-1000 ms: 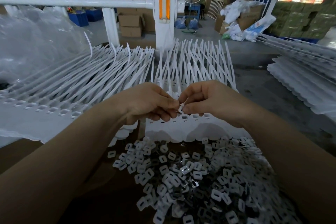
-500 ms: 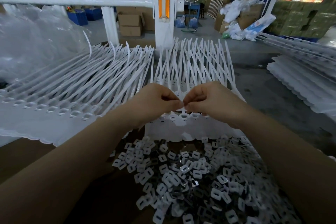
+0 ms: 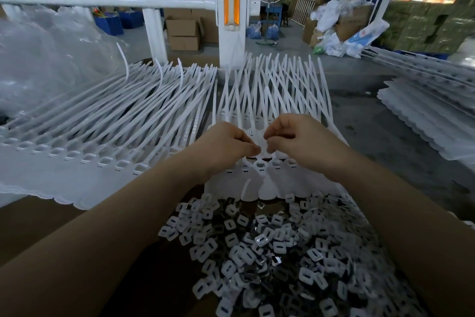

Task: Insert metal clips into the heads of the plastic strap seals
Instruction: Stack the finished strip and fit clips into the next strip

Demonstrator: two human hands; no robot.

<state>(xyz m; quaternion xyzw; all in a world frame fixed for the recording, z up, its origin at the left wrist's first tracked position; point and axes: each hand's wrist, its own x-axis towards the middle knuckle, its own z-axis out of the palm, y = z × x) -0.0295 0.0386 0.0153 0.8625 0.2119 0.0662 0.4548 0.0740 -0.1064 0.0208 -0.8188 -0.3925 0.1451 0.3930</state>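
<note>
Now, head view. Both hands have moved away from the body since a second ago, from the near edge of the fanned seals up onto the row of heads. The left hand and right hand were then pressed together thumb to thumb; now a small gap shows between them. Left fingers are curled in a pinch. Right fingers are curled in a pinch as well. What either pinch holds is too small to tell; probably a clip in one and a seal head steadied by the other.

The seals lie on the bench straight ahead, tails fanning away, heads toward the person. A second sheet of seals lies to the left. Loose clips are heaped in front, nearest the person, below both forearms.

Reading of the change: hands went from fetching or orienting a clip to presenting it at a head. Likely the insertion step is in hand, not finished. Many heads in the near row show open slots, so plenty remains.

Background: a white post with an orange strip stands behind the fan.
</note>
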